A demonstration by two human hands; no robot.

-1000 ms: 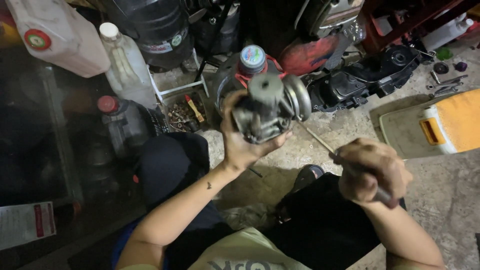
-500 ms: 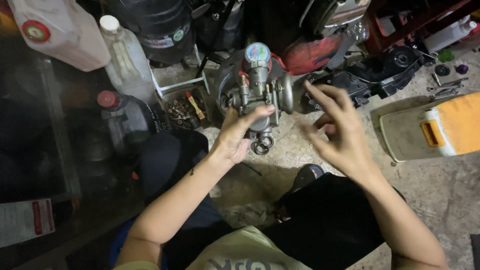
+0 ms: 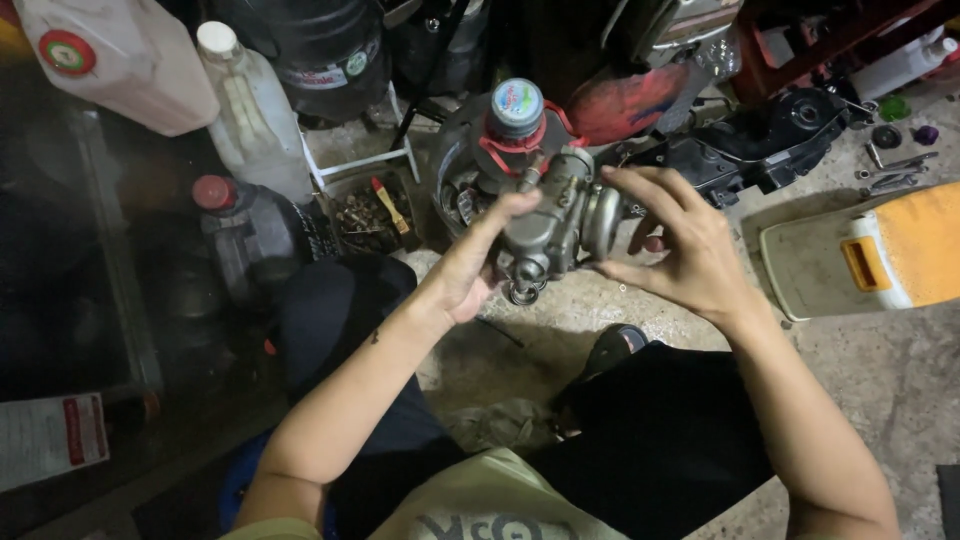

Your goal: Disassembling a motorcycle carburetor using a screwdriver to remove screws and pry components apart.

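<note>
A grey metal carburettor (image 3: 550, 225) is held up in front of me over the concrete floor. My left hand (image 3: 470, 265) grips it from the left and below, thumb across its top. My right hand (image 3: 680, 250) has its fingers spread against the round opening on the carburettor's right side. I cannot tell whether the right hand carries any of its weight. Behind the part stands a bottle with a blue cap and a red ring (image 3: 515, 115).
Plastic bottles (image 3: 255, 110) and a white jug (image 3: 110, 55) stand at the left. A small tray of screws (image 3: 370, 215) lies on the floor. Black engine parts (image 3: 770, 145) and an orange-and-white container (image 3: 870, 250) sit at the right. My knees are below.
A second ago my right hand held a thin tool, shut, to the lower right. It has since let that go and come up to the carburettor, which my left hand turned and lowered.
</note>
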